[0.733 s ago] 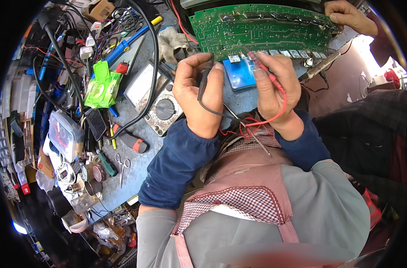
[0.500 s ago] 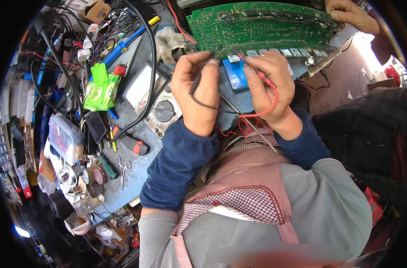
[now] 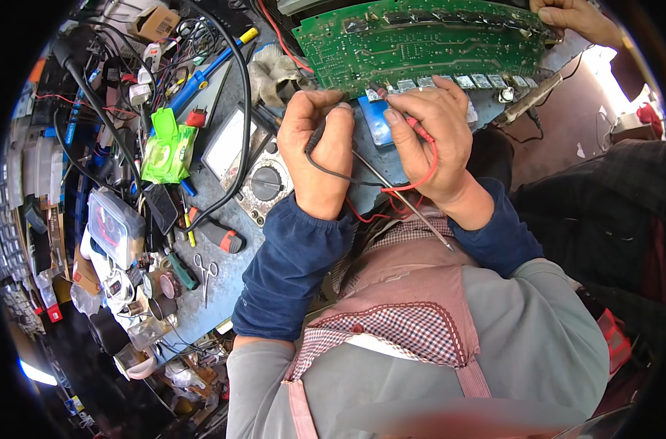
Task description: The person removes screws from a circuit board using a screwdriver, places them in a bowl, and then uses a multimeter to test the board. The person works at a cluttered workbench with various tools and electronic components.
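Observation:
A long green circuit board (image 3: 420,53) lies at the far side of the bench, a row of silvery pads along its near edge. My left hand (image 3: 320,150) is closed round a black test probe (image 3: 315,137), its tip hidden at the fingertips near the board's left corner. My right hand (image 3: 439,143) pinches a red test probe (image 3: 419,129), with the tip at the near edge of the board; contact cannot be made out. Black and red leads cross between my wrists. Left of my left hand sits an analog multimeter (image 3: 268,183). Another person's hand (image 3: 578,20) grips the board's far right end.
A blue block (image 3: 377,121) sits under the board's near edge. Leftward lie a cotton glove (image 3: 274,73), a green wipes packet (image 3: 168,157), forceps (image 3: 205,274), a clear plastic box (image 3: 116,227) and a thick black cable (image 3: 246,110). A metal rod (image 3: 402,197) slants between my forearms.
The board and both my hands appear slightly further left and up, while the bench items at left sit a little lower. Both probes stay in my grip.

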A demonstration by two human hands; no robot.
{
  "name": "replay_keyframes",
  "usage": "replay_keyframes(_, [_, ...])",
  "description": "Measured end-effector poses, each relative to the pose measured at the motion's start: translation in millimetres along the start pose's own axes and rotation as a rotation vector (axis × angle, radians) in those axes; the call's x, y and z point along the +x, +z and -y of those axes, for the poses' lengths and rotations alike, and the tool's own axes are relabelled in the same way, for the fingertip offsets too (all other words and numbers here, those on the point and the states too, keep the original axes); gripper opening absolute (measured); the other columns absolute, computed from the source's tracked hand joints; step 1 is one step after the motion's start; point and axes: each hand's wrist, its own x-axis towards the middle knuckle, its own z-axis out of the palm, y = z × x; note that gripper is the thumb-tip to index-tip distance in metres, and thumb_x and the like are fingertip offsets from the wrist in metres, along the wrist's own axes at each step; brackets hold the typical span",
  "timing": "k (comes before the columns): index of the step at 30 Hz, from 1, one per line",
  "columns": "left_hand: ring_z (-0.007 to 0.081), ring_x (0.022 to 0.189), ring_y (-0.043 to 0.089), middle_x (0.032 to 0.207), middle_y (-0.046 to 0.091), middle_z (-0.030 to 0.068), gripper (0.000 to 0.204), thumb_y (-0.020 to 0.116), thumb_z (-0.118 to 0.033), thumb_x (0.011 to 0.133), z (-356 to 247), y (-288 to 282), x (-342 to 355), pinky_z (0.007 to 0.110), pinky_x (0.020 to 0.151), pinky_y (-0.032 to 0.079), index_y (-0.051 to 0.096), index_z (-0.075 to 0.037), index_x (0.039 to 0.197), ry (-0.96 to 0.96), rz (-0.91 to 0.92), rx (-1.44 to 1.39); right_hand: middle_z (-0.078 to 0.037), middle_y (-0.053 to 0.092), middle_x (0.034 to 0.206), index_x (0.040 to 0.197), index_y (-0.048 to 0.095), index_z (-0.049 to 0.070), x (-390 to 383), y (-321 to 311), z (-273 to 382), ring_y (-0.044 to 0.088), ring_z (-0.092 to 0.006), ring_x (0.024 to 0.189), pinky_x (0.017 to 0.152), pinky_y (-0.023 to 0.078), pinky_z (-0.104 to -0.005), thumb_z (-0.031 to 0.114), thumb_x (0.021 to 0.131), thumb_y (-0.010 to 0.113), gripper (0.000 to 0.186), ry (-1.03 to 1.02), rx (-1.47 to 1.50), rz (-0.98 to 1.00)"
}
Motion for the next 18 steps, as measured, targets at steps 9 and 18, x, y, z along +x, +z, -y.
replay_keyframes(9, [0.0077,0.079,0.059,0.088,0.068,0.004,0.014,0.066,-0.003,0.097,3.7,-0.1,1.4,0.025,0.071,0.048,0.067,0.004,0.108,0.024,0.02,-0.022,-0.003,0.072,0.089,0.112,0.077,0.008,-1.2,1.3,-0.2,0.068,-0.023,0.084,0.107,0.043,-0.0439,0.011,0.091,0.08,0.022,0.0,0.003,-0.015])
replay_keyframes(18, [0.0073,0.081,0.06,0.09,0.069,0.0037,0.014,0.068,-0.003,0.097,4.1,1.6,2.9,0.024,0.072,0.048,0.068,0.004,0.109,0.023,-0.005,-0.118,-0.005,0.074,0.095,0.11,0.077,0.009,0.3,0.9,1.4,0.069,-0.0243,0.092,0.109,0.04,-0.0449,0.011,0.089,0.081,0.022,-0.001,-0.016,0.013])
